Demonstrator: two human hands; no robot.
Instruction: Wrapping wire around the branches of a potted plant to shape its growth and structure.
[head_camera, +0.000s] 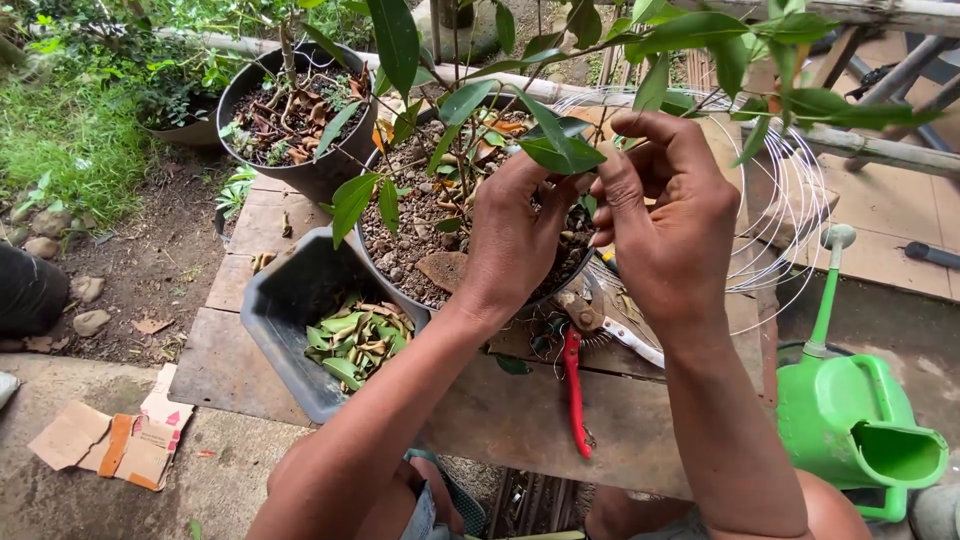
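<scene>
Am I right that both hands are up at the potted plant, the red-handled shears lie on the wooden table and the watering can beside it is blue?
Not quite: the watering can is green, not blue, as the head view shows. The rest holds: the left hand and right hand are up at the potted plant, and the red-handled shears lie on the wooden table.

A torn, flattened piece of cardboard packaging (108, 440) lies on the concrete ground at lower left, beside the wooden desk (225, 360). It is brown with orange-red and white patches. No signs or screens are visible.
</scene>
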